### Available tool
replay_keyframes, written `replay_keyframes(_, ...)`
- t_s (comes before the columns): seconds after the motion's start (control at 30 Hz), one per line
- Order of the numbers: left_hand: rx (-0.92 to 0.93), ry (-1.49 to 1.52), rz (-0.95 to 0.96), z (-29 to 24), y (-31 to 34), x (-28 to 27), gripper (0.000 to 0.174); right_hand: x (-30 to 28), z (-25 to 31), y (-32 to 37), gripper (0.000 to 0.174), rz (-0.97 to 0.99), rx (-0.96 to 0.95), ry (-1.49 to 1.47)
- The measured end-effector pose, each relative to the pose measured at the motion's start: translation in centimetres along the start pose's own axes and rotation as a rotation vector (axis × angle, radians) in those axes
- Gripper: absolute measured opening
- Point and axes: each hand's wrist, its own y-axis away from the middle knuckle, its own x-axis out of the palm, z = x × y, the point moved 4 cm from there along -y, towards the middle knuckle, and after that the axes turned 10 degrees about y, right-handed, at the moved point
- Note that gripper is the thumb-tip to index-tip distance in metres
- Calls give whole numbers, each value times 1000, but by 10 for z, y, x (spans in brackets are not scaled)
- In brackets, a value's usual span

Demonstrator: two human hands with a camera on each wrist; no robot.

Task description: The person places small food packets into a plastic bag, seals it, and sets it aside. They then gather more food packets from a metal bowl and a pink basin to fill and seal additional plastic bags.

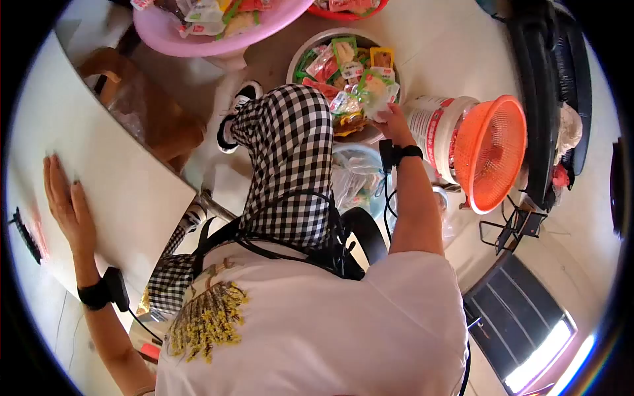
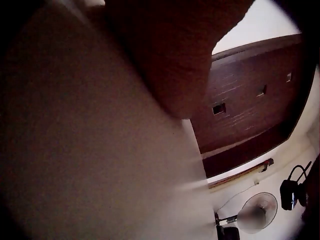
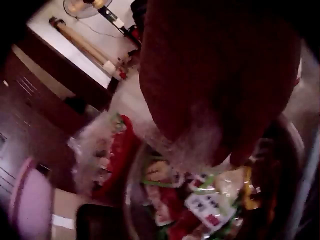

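Observation:
My left hand (image 1: 71, 210) rests flat on the white tabletop (image 1: 112, 178), fingers straight and thumb apart, holding nothing. In the left wrist view the same hand (image 2: 175, 55) is a dark shape against the pale surface. My right hand (image 1: 394, 125) reaches over a round metal basin (image 1: 294, 61) and pinches a clear, green-edged snack packet (image 1: 375, 92). Clear plastic (image 3: 192, 145) shows under the shadowed right hand (image 3: 215, 75) in the right wrist view. Several colourful sealed snack packets (image 1: 345, 51) fill the basin.
A pink basin (image 1: 158, 41) and a red basin (image 1: 350, 14) hold more packets. Right of the metal basin stand a white bucket (image 1: 426, 132) and an orange mesh basket (image 1: 492, 155). Below it is a plastic-lined tub (image 1: 356, 175). A fan (image 2: 257, 212) stands farther off.

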Motion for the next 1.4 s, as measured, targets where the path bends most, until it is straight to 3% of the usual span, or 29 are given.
replay_keyframes(0.1,-26,-31,-44,-4,-1,3,50,54,78,50,53,305,-281,-4)
replay_keyframes(0.23,-120,-59,-88,-9,-2,8,52,129,162,133,54,555,-443,-73)
replay_keyframes(0.37,-224,-56,-121,-13,-4,12,58,194,214,230,54,740,-574,-104)
replay_keyframes(0.43,-185,-2,-196,-5,-3,20,60,227,217,259,54,808,-601,-128)
replay_keyframes(0.47,-255,112,-68,-20,-12,-4,65,241,218,274,54,781,-649,-61)
replay_keyframes(0.53,-288,242,-188,-18,-4,2,72,280,219,310,53,803,-648,-28)
replay_keyframes(0.57,-229,614,-139,-26,-4,-5,75,298,219,324,53,826,-604,-50)
replay_keyframes(0.6,-134,1082,-34,-53,-2,-24,91,310,212,312,54,926,-639,11)
replay_keyframes(0.63,37,1139,16,-99,7,-61,102,340,211,333,54,934,-637,54)
replay_keyframes(0.67,78,1176,-12,-110,13,-56,109,356,207,341,50,896,-681,78)
replay_keyframes(0.77,0,1322,93,-127,31,-78,111,387,203,353,43,831,-703,97)
replay_keyframes(0.8,-33,1363,-60,-125,37,-75,84,394,202,356,40,818,-688,95)
replay_keyframes(0.9,-145,1267,14,-114,55,-55,42,399,191,346,32,728,-586,-44)
replay_keyframes(0.93,-178,1338,-118,-114,60,-58,16,404,190,347,24,734,-538,-96)
replay_keyframes(1.03,-295,1408,-141,-98,74,-51,13,413,186,335,22,730,-548,-133)
replay_keyframes(1.1,-183,1201,-293,-81,80,-48,10,413,183,321,24,758,-537,-137)
replay_keyframes(1.13,-258,1221,-266,-77,82,-55,8,415,180,322,25,773,-555,-138)
replay_keyframes(1.2,-197,1040,-377,-66,85,-61,7,418,181,323,24,883,-583,-139)
replay_keyframes(1.3,-243,904,-440,-59,90,-73,5,421,179,322,34,752,-525,-153)
replay_keyframes(1.4,-343,808,-481,-57,97,-79,3,429,176,327,55,803,-362,-243)
